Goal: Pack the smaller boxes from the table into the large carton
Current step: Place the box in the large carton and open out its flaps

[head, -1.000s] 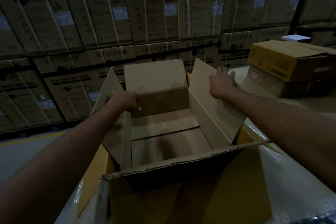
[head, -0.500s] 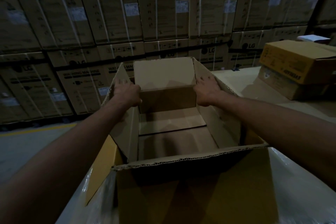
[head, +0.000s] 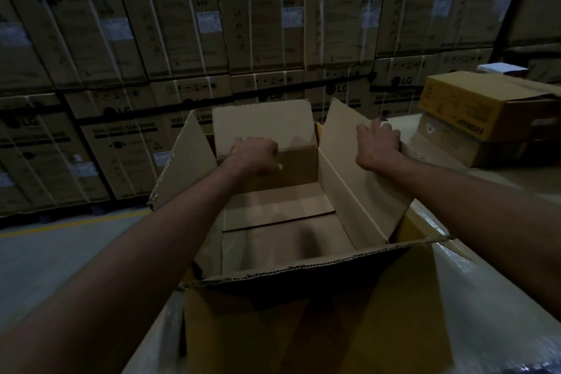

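Where the large carton [head: 282, 240] stands open in front of you on the film-wrapped table [head: 501, 297], its flaps are raised and its cardboard floor shows in full, so the way in is straight down through the mouth; the near flap's ragged edge crosses at 6 o'clock, and the left flap leans outward at 9 o'clock. Your left hand [head: 255, 155] reaches to 12 o'clock, knuckles bent against the fold at the foot of the far flap; you cannot tell whether it grips or only presses. Your right hand [head: 378, 146] is at 1 o'clock, fingers hooked over the top edge of the right flap, holding it. Beyond that flap at 2 o'clock, a yellow box [head: 473, 106] lies stacked on a brown box [head: 449, 146]. Strapped washing machine cartons [head: 258, 9] wall off everything from 10 to 2 o'clock.
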Available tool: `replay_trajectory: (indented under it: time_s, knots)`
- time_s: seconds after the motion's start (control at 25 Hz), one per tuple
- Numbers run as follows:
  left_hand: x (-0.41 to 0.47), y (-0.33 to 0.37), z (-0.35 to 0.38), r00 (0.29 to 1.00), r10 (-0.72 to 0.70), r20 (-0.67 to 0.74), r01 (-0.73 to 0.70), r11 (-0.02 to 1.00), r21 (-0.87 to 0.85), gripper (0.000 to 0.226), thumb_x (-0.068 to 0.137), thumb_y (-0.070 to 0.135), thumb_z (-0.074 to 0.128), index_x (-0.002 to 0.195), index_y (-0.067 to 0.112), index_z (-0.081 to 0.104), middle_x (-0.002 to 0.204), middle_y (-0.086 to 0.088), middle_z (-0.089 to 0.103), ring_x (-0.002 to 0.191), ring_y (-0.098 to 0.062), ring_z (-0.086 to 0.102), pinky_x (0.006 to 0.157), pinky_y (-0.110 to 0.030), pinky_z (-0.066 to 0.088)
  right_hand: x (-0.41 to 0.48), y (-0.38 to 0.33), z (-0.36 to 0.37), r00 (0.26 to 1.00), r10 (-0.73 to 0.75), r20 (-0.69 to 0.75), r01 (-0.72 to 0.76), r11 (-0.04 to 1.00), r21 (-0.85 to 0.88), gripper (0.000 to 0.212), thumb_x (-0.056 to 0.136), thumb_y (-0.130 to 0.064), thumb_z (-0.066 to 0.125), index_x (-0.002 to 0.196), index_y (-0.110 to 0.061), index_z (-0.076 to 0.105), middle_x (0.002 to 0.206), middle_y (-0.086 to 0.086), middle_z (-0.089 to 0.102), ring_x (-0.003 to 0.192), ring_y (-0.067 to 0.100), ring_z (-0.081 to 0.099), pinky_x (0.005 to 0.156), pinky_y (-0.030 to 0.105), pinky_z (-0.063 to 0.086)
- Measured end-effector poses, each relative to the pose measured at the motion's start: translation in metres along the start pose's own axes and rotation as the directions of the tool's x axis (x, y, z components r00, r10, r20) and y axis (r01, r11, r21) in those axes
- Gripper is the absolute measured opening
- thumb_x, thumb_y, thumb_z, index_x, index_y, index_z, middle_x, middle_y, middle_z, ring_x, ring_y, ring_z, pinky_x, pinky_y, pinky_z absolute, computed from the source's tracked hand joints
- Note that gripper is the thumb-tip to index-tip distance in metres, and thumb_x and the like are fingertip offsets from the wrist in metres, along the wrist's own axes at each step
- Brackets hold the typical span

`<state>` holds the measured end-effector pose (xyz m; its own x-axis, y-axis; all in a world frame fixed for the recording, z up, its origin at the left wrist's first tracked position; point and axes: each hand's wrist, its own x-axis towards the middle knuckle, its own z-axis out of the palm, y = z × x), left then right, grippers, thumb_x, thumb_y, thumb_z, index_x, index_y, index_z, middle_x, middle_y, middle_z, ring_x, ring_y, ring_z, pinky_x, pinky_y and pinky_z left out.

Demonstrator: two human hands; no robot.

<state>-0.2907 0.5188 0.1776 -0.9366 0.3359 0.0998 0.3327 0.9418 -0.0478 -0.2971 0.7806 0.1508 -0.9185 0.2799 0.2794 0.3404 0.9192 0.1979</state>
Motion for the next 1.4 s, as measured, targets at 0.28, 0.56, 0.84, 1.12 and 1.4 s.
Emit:
replay_trajectory:
  time_s: [0.28, 0.56, 0.84, 1.12, 1.4]
  knots:
    - [0.013, 0.072, 0.004, 0.977, 0.150, 0.152, -0.089, 0.933, -0.349, 0.061, 0.091, 0.052, 0.067, 0.141, 0.019, 0.055, 0.138, -0.004, 0.059, 0.123, -0.024, 0.057, 0.101, -0.040, 0.049, 0.002, 0.016, -0.013, 0.998, 0.011, 0.069, -0.027, 0.970, 0.240, 0.054, 0.094, -0.019, 0.057, 0.146, -0.018, 0.044, 0.155, 0.021, 0.034, 0.122, 0.037, 0.057, 0.085, 0.044, 0.053]
    - [-0.004, 0.140, 0.015, 0.837, 0.366, 0.407, -0.211, 0.902, -0.378, 0.087, 0.094, 0.059, 0.060, 0.161, 0.018, 0.023, 0.161, -0.007, 0.036, 0.145, -0.025, 0.038, 0.117, -0.038, 0.034, 0.006, 0.036, 0.000, 0.994, 0.052, 0.097, -0.084, 0.930, 0.359, 0.053, 0.096, -0.025, 0.054, 0.149, -0.026, 0.044, 0.139, 0.015, 0.050, 0.122, 0.033, 0.056, 0.093, 0.042, 0.050]
    - [0.005, 0.107, 0.008, 0.819, 0.246, 0.518, -0.188, 0.968, -0.164, 0.083, 0.094, 0.056, 0.062, 0.159, 0.018, 0.028, 0.161, -0.002, 0.035, 0.146, -0.025, 0.037, 0.118, -0.040, 0.033, -0.006, 0.010, 0.006, 0.995, -0.105, -0.006, 0.103, 0.988, -0.114, 0.048, 0.091, -0.029, 0.064, 0.138, -0.022, 0.056, 0.164, 0.021, 0.016, 0.150, 0.040, 0.013, 0.117, 0.060, 0.018]
    - [-0.006, 0.020, 0.006, 0.894, 0.008, 0.448, -0.055, 0.994, 0.093, 0.065, 0.099, 0.046, 0.059, 0.153, 0.013, 0.042, 0.157, -0.007, 0.041, 0.140, -0.027, 0.043, 0.108, -0.037, 0.040, -0.013, -0.072, -0.022, 0.848, -0.467, 0.252, 0.425, 0.882, 0.205, 0.056, 0.088, -0.021, 0.060, 0.144, -0.019, 0.052, 0.146, 0.013, 0.045, 0.133, 0.033, 0.042, 0.109, 0.047, 0.042]
    - [-0.020, -0.010, 0.032, 0.817, 0.071, 0.573, -0.024, 0.996, -0.090, 0.064, 0.099, 0.040, 0.061, 0.155, 0.020, 0.038, 0.158, -0.004, 0.039, 0.142, -0.025, 0.041, 0.113, -0.040, 0.039, -0.018, -0.125, -0.014, 0.711, -0.492, 0.503, 0.125, 0.792, 0.598, 0.007, 0.097, -0.011, 0.053, 0.102, -0.008, 0.059, 0.103, 0.011, 0.060, 0.096, 0.026, 0.063, 0.078, 0.038, 0.055]
